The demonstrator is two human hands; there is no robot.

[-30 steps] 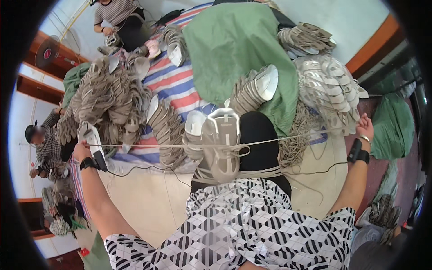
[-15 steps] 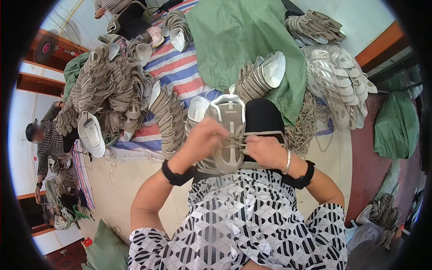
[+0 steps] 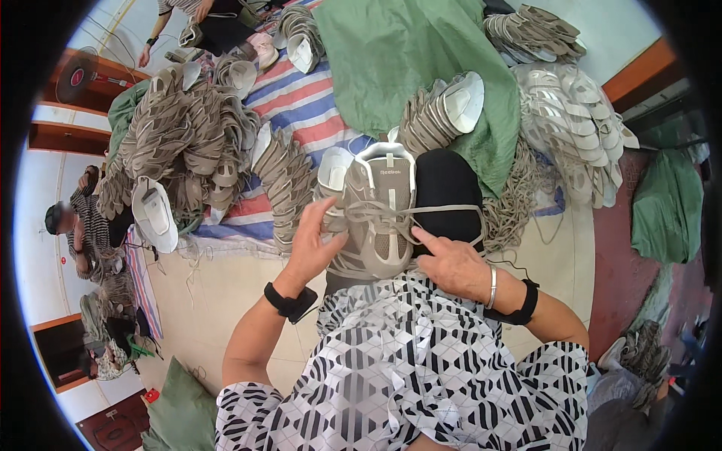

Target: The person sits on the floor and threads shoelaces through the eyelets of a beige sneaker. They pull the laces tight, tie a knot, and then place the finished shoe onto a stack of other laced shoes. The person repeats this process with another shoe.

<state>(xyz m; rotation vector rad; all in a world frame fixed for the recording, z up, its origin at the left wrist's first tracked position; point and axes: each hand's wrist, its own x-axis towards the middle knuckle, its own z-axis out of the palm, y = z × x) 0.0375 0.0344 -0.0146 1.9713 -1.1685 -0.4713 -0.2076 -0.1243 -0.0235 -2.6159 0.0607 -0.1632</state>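
Note:
A taupe-and-white shoe upper rests on my lap, its collar pointing away from me. Pale beige shoelace crosses its throat, and a loop runs right over my black-clad knee. My left hand is open beside the upper's left edge, thumb and fingers spread with nothing between them. On the other side, my right hand has its index finger stretched to the lace at the upper's right edge; thumb and index stand apart. The other right fingers are partly hidden.
Nested stacks of similar uppers lie on a striped sheet, with a large heap at left. A green cloth spreads ahead. Loose laces lie right of my knee. Other people sit at far left and top.
Both hands have come away from the lace crossing at the upper's middle. My left hand moved left and spread its fingers; my right shifted slightly right and down, index finger now extended.

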